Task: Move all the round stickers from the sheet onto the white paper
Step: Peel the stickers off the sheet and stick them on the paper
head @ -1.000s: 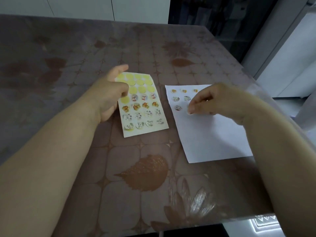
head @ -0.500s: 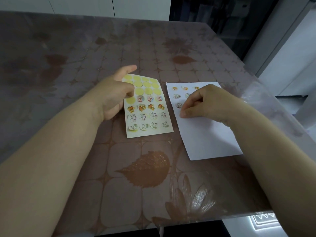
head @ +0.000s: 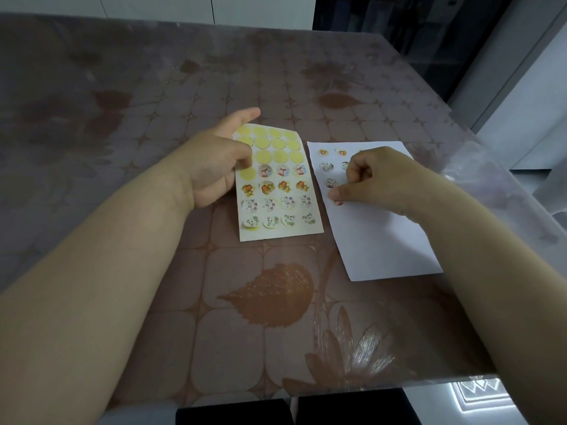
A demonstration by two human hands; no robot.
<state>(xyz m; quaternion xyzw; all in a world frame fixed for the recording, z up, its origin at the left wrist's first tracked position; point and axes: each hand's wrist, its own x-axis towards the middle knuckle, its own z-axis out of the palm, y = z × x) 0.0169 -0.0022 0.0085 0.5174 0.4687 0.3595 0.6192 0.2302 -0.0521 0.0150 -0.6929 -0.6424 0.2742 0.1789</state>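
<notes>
Compared with half a second before, the right hand [head: 377, 179] had clenched tighter and shifted slightly down the white paper [head: 383, 246]. Its fingers were balled, holding nothing. The thumb tip pressed an orange round sticker [head: 338, 203] onto the paper, the sticker peeking out just below it. The left hand [head: 211, 170] lay on the sticker sheet [head: 282, 222] at its left edge, index finger extended; whether it gripped the sheet could not be told.

White paper [head: 383, 240], seemingly brown leaf-print tablecloth [head: 233, 348]
</notes>
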